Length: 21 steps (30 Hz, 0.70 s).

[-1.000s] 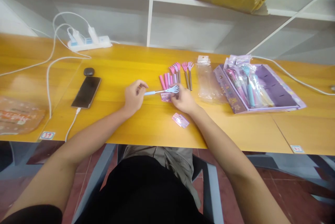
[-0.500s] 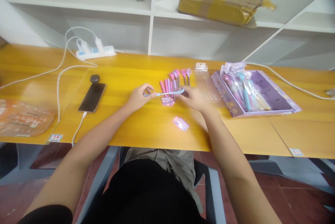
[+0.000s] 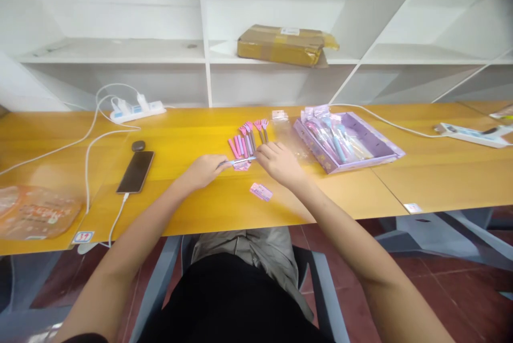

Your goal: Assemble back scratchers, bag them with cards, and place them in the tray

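A light-blue back scratcher with a metal rod stretches level between my hands above the table. Its handle end is gripped by my left hand, fingers closed. Around the claw end, my right hand is closed and hides the claw. Just behind lie several pink and purple handles in a row, with claw heads on dark rods beside them. Small pink cards sit under the scratcher, and another purple-pink card lies nearer me.
Clear plastic sleeves lie right of the claws. A purple open box holds packaged scratchers. At left are a phone on a cable, a small dark case, a power strip and an orange bag. A taped carton rests on the shelf.
My right hand has closed over the scratcher's claw, which showed before. My left fingers have closed more around the handle. The camera view has tilted up and turned right.
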Each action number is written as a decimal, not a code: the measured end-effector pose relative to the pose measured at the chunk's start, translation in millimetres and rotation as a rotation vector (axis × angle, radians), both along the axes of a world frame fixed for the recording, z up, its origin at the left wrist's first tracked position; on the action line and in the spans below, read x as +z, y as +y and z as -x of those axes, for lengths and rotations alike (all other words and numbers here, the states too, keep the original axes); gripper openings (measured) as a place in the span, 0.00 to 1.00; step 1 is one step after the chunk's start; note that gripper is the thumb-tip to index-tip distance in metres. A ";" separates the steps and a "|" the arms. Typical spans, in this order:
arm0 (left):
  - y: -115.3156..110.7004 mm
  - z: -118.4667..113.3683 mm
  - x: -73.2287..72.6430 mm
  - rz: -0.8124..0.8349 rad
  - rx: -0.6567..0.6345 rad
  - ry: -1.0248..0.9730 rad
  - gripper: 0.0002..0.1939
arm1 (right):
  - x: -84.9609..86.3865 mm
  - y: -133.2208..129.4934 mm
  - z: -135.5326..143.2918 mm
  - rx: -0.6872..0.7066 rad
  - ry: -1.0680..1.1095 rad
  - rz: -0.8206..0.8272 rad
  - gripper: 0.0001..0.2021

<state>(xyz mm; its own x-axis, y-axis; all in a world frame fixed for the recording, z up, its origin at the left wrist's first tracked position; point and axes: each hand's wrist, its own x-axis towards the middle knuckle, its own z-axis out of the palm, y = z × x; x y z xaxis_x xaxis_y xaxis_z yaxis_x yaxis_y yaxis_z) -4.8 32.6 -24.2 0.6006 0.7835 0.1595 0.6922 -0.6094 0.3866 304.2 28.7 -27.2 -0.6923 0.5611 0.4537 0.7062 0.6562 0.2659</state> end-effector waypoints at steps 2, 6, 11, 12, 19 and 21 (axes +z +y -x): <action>-9.2 -2.0 5.9 -0.078 -0.022 0.057 0.22 | 8.5 -6.6 1.3 0.020 -0.048 -0.065 0.13; -27.2 -2.8 20.0 -0.246 -0.033 0.190 0.22 | 23.9 -20.9 3.3 0.070 -0.046 -0.103 0.12; -42.6 -1.2 43.3 -0.472 -0.005 0.324 0.20 | 37.7 -42.7 7.7 0.085 0.030 -0.199 0.13; -44.5 -0.3 47.5 -0.498 -0.002 0.333 0.19 | 39.9 -46.9 7.9 0.085 0.041 -0.215 0.14; -43.8 69.8 70.4 -0.427 0.069 0.282 0.18 | 42.8 -61.9 -75.3 -0.126 0.159 -0.049 0.17; -41.9 114.8 75.4 -0.402 0.188 0.279 0.19 | 34.5 -63.4 -131.4 -0.240 0.222 -0.010 0.18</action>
<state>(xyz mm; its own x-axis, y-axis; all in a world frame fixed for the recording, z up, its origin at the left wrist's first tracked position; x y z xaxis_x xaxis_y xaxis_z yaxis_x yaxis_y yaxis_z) -119.6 -9.3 51.1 0.5183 0.7915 0.3240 0.8470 -0.5274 -0.0668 435.6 -34.7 7.3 -0.4242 0.6909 0.5853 0.8818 0.4623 0.0934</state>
